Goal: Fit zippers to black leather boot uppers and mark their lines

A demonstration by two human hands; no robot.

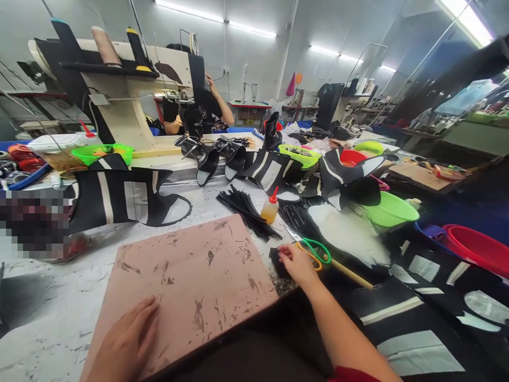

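Observation:
My left hand (pixel 127 337) lies flat and empty on a pinkish board (pixel 183 281) marked with dark smears. At the board's right edge, the bent fingers of my right hand (pixel 296 261) close on a small black block (pixel 278 263); its exact kind is unclear. Scissors with green and orange handles (pixel 323 250) lie right beside that hand, next to a wooden stick (pixel 352 273). Behind them stands a small glue bottle (pixel 270 207) with a red nozzle. A bundle of thin black strips (pixel 246 211) rests beside the bottle.
A black boot upper (pixel 119 196) with white strips lies behind the board. More uppers (pixel 417 313) are piled at right, near a green basket (pixel 392 209) and a red basin (pixel 477 246). A sewing machine (pixel 123 101) stands at the back left, with a person (pixel 210 109) behind it.

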